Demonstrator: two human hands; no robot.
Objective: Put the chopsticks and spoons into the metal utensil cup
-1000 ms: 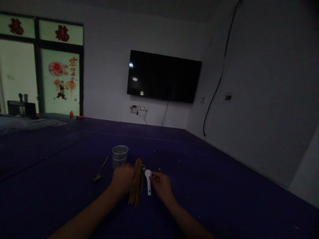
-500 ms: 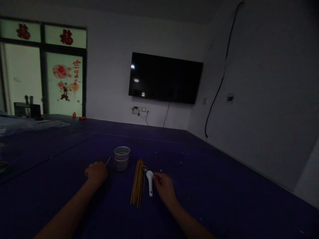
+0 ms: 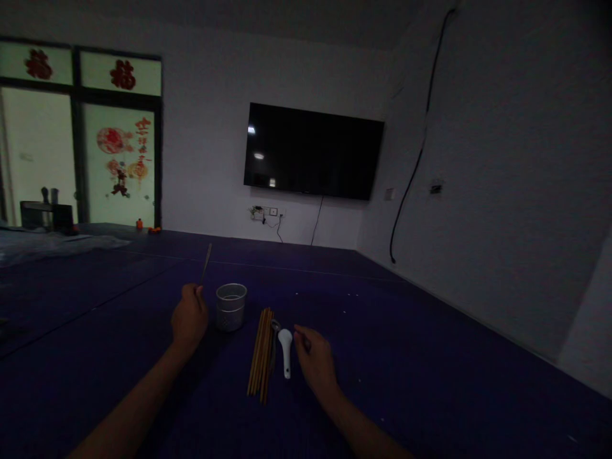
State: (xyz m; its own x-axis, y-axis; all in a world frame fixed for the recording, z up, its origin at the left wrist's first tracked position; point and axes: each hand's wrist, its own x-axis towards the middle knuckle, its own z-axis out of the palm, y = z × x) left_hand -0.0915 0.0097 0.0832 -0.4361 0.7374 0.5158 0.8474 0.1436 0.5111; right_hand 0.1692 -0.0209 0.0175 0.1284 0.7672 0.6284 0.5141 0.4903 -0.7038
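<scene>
My left hand (image 3: 189, 319) is closed on a thin metal spoon (image 3: 206, 262), whose handle sticks up above my fist, just left of a small metal cup (image 3: 230, 306). A bundle of wooden chopsticks (image 3: 261, 354) lies on the dark blue floor mat to the right of the cup. A white ceramic spoon (image 3: 285, 347) lies beside the chopsticks, with a small metal piece (image 3: 274, 326) at its top. My right hand (image 3: 313, 357) rests just right of the white spoon, fingers curled, holding nothing I can see.
The dark blue mat (image 3: 430, 382) covers the floor up to the white walls. A black television (image 3: 312, 150) hangs on the far wall above sockets (image 3: 266, 210). Glass doors with red decorations (image 3: 115, 146) stand at the left.
My left hand left the chopsticks, moved left to the metal spoon lying on the mat, gripped it and lifted it upright. My right hand stayed by the white spoon.
</scene>
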